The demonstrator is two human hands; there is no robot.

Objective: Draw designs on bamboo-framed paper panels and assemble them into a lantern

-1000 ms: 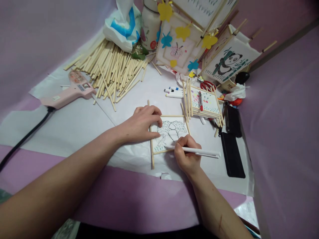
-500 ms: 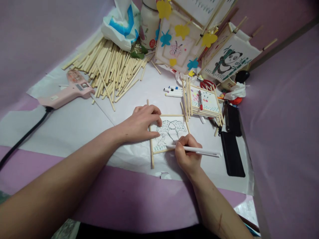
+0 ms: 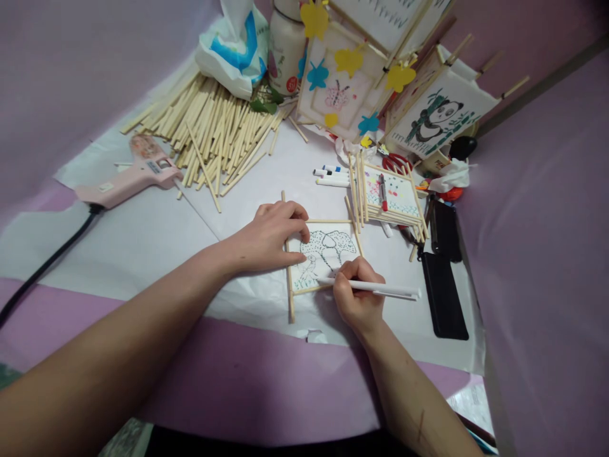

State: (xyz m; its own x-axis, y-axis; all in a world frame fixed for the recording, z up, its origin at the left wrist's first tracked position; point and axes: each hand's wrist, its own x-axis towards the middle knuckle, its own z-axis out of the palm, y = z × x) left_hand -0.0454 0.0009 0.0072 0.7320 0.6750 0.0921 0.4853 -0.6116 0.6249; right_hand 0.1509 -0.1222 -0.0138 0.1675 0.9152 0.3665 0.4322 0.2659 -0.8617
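A white sheet with a dotted tree-like drawing (image 3: 328,241) and short green strokes along its bottom lies inside a frame of thin wooden sticks (image 3: 291,304). My left hand (image 3: 276,235) rests over the frame's left side, thumb and curved fingers apart on the paper's edge. Pinched in my right hand (image 3: 359,295) is a slim white pen (image 3: 392,289), its tip on the lower part of the drawing. The fingers hide the lower right corner of the sheet.
A pink glue gun (image 3: 128,181) lies left, near piled wooden sticks (image 3: 209,133). Behind the frame are white markers (image 3: 333,181) and a stacked stick frame (image 3: 419,222) with a red-ended pen (image 3: 383,192) on it. Decorated panels (image 3: 342,82) stand behind; a black phone-like slab (image 3: 445,295) lies right.
The view shifts very slightly. Both hands stay in place, and the pen's rear end moves a little to the left.
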